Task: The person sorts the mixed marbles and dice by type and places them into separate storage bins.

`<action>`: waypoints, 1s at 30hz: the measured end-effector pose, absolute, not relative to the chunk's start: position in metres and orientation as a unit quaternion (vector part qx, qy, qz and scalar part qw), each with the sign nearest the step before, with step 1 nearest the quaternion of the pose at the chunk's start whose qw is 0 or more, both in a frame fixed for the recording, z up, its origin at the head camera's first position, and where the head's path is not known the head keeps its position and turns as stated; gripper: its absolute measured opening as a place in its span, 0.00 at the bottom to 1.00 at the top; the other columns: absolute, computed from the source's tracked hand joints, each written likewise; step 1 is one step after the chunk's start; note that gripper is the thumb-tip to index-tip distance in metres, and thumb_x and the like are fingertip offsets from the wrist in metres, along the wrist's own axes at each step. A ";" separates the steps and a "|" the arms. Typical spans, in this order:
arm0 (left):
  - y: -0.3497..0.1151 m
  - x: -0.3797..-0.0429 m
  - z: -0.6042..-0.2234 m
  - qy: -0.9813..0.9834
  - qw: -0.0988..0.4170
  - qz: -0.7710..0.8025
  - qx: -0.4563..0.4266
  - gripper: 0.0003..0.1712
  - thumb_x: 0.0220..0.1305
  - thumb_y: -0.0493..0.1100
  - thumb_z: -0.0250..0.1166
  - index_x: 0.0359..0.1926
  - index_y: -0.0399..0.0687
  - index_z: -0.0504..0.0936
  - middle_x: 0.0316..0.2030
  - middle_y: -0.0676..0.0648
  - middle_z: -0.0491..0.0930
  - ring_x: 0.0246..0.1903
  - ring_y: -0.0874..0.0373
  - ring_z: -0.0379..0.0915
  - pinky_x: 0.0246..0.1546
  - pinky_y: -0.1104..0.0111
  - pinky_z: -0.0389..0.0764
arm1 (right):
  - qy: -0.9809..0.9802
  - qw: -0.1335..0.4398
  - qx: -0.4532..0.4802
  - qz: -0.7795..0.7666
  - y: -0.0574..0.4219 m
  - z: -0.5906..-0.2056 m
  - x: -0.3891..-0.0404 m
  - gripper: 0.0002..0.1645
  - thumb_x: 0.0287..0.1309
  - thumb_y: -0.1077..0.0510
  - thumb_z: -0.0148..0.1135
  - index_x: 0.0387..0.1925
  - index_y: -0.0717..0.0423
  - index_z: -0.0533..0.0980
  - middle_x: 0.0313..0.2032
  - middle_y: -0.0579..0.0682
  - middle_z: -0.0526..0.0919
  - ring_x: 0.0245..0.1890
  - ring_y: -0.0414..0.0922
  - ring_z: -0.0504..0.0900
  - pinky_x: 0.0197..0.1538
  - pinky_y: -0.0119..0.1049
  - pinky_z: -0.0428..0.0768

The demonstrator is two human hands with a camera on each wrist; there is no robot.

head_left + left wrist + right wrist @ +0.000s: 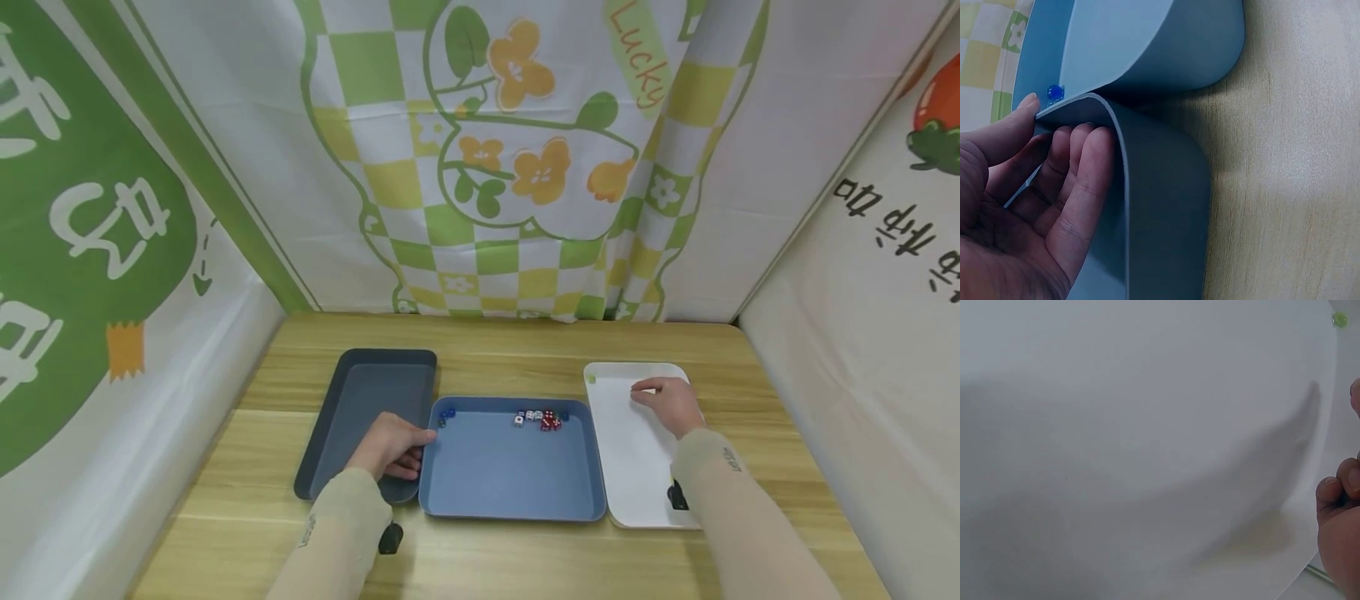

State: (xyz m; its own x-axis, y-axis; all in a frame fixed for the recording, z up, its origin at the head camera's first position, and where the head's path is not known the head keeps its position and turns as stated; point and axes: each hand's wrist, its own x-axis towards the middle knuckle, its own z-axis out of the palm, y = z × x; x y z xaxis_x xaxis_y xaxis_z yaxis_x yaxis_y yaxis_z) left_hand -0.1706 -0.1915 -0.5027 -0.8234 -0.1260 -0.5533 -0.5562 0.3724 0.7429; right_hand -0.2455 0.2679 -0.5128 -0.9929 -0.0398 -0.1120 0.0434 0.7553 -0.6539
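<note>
Left hand (390,446) pinches the dark tray (378,392) by its rim; green bead (591,380) sits beyond right hand (667,402), whose grip I honestly can't tell.

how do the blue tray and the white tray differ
The blue tray lies with its long sides running left to right, while the white tray has its long sides running from near to far. The blue tray holds red and white dice and small blue beads; the white tray has a small green piece in its far left corner. Both have rounded corners.
</note>
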 end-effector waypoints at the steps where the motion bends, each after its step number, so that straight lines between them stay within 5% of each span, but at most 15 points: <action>1: -0.191 -0.171 -0.503 0.802 0.208 0.518 -0.214 0.16 0.65 0.45 0.72 0.40 0.33 0.85 0.26 0.42 0.82 0.22 0.53 0.81 0.24 0.61 0.87 | 0.934 0.057 0.002 -0.352 0.268 -0.513 -0.245 0.18 0.68 0.54 0.65 0.51 0.61 0.85 0.59 0.66 0.80 0.55 0.63 0.77 0.56 0.57 0.76; 11: -0.191 -0.171 -0.503 0.801 0.213 0.514 -0.220 0.16 0.65 0.46 0.72 0.40 0.33 0.86 0.26 0.42 0.82 0.22 0.53 0.81 0.25 0.61 0.88 | 0.932 0.051 0.022 -0.359 0.270 -0.520 -0.248 0.16 0.66 0.56 0.66 0.48 0.62 0.86 0.56 0.66 0.82 0.51 0.60 0.77 0.53 0.54 0.76; 30: -0.192 -0.169 -0.502 0.800 0.207 0.520 -0.217 0.17 0.65 0.45 0.73 0.42 0.32 0.85 0.27 0.41 0.82 0.22 0.52 0.81 0.25 0.60 0.87 | 0.932 0.062 0.030 -0.355 0.265 -0.530 -0.246 0.14 0.66 0.56 0.66 0.46 0.61 0.87 0.55 0.64 0.84 0.59 0.65 0.77 0.63 0.58 0.74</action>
State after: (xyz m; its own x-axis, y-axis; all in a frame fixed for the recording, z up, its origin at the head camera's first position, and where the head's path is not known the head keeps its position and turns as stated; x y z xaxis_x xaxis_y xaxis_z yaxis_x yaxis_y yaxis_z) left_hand -0.1692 -0.1916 -0.5016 -0.8203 -0.1310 -0.5568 -0.5620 0.3656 0.7420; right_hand -0.2458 0.2652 -0.5305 -0.9905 0.0108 -0.1373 0.0993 0.7466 -0.6578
